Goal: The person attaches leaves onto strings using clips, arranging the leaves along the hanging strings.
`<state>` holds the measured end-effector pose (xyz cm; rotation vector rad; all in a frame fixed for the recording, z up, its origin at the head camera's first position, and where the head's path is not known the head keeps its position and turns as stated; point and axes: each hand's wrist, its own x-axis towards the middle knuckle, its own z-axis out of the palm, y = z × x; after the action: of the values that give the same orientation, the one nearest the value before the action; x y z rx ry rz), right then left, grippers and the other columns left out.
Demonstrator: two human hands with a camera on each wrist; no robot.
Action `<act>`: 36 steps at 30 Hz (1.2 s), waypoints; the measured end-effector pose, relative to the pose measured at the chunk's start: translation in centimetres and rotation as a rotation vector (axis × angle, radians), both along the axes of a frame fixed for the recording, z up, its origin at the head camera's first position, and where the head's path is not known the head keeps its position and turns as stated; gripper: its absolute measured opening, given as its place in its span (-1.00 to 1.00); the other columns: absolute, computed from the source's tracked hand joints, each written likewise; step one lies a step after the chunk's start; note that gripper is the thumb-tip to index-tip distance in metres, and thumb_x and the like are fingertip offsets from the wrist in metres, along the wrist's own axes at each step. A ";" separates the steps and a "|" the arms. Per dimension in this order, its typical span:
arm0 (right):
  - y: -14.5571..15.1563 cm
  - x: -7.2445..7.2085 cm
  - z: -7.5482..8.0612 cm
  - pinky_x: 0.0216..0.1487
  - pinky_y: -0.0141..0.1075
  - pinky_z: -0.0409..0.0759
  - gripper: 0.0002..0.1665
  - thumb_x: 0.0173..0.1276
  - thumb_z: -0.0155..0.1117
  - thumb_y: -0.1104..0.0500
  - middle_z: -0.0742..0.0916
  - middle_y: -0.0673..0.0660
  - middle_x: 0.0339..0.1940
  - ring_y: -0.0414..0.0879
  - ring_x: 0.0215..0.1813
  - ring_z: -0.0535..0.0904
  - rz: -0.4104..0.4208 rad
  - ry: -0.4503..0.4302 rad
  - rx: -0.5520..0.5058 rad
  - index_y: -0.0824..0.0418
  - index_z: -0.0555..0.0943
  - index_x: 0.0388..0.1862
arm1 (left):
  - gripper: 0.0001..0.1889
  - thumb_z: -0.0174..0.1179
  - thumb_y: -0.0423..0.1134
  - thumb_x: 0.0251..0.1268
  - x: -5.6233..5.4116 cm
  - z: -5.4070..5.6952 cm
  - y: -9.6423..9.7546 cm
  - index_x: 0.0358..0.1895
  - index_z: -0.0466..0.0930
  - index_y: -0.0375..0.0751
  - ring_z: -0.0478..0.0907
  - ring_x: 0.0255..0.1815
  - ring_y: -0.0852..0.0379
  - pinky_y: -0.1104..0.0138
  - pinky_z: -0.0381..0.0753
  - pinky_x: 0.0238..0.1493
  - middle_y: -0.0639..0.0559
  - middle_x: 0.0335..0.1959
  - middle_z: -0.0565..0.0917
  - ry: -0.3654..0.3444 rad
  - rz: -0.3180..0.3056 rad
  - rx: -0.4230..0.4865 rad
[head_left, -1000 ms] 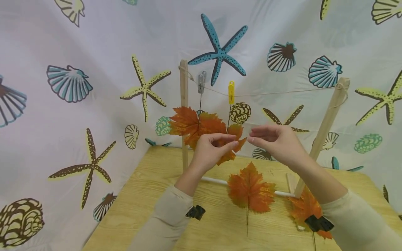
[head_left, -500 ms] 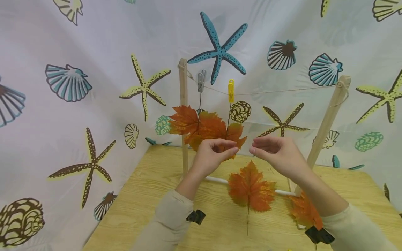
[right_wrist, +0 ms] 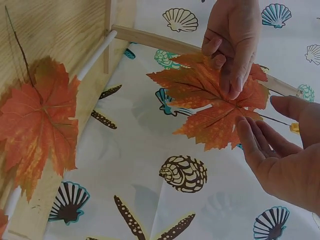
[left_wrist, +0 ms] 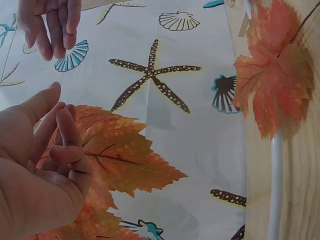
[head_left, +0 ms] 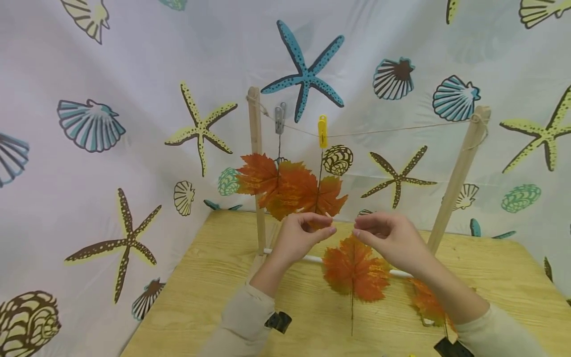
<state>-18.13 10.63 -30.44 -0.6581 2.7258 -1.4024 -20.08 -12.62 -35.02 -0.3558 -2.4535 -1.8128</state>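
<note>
My left hand [head_left: 300, 237] and right hand [head_left: 394, 243] hover side by side over the table, fingertips facing each other across a narrow gap. Relaxed, slightly bent fingers show on both, with nothing held. Just behind the left hand hang two orange-red maple leaves: one leaf [head_left: 257, 177] from a grey clothespin [head_left: 279, 119], another leaf [head_left: 327, 196] from a yellow clothespin [head_left: 322, 131]. In the left wrist view the left hand [left_wrist: 45, 165] overlaps the hanging leaves. Below the hands, a third leaf [head_left: 355, 275] lies with its stem toward me.
A string [head_left: 392, 129] runs between a left wooden post [head_left: 256, 124] and a right wooden post [head_left: 459, 173]. A white rod [head_left: 310, 258] joins them low down. Another leaf [head_left: 427, 300] lies partly under the right forearm. Patterned cloth surrounds the wooden table [head_left: 200, 287].
Both hands have sunk lower, from in front of the hanging leaves to nearer the leaf on the table. Their finger pose is about the same. The head view has shifted slightly.
</note>
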 end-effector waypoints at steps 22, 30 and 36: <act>0.6 0.7 -3.7 -0.05 -0.33 0.70 -0.56 0.35 0.41 0.01 0.80 0.16 -0.04 -0.04 -0.03 0.75 0.003 -0.087 -0.096 0.26 0.68 0.07 | -0.79 0.41 -0.05 0.23 0.5 -3.1 0.2 -0.11 0.79 0.02 0.45 -0.52 0.18 0.40 0.43 -0.53 0.06 -0.04 0.76 -0.063 -0.030 0.013; 0.9 1.1 -4.6 -0.06 -0.34 0.70 -0.54 0.34 0.41 -0.01 0.79 0.19 -0.02 -0.09 -0.06 0.75 -0.017 -0.097 -0.114 0.24 0.68 0.08 | -0.80 0.41 -0.05 0.23 1.1 -3.5 0.4 -0.13 0.80 0.04 0.46 -0.54 0.15 0.38 0.43 -0.56 0.10 -0.10 0.77 -0.070 -0.025 -0.011; 1.2 1.5 -4.9 -0.09 -0.35 0.71 -0.55 0.34 0.41 -0.01 0.80 0.18 -0.04 -0.02 -0.06 0.77 -0.013 -0.105 -0.109 0.25 0.69 0.06 | -0.84 0.41 -0.03 0.24 1.2 -4.2 0.7 -0.15 0.80 0.11 0.45 -0.52 0.17 0.38 0.46 -0.53 0.17 -0.09 0.76 -0.071 -0.022 -0.038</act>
<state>-16.68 11.82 -35.36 -0.5542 2.5948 -1.5507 -18.84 -11.96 -39.23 -0.3270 -2.5435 -1.8206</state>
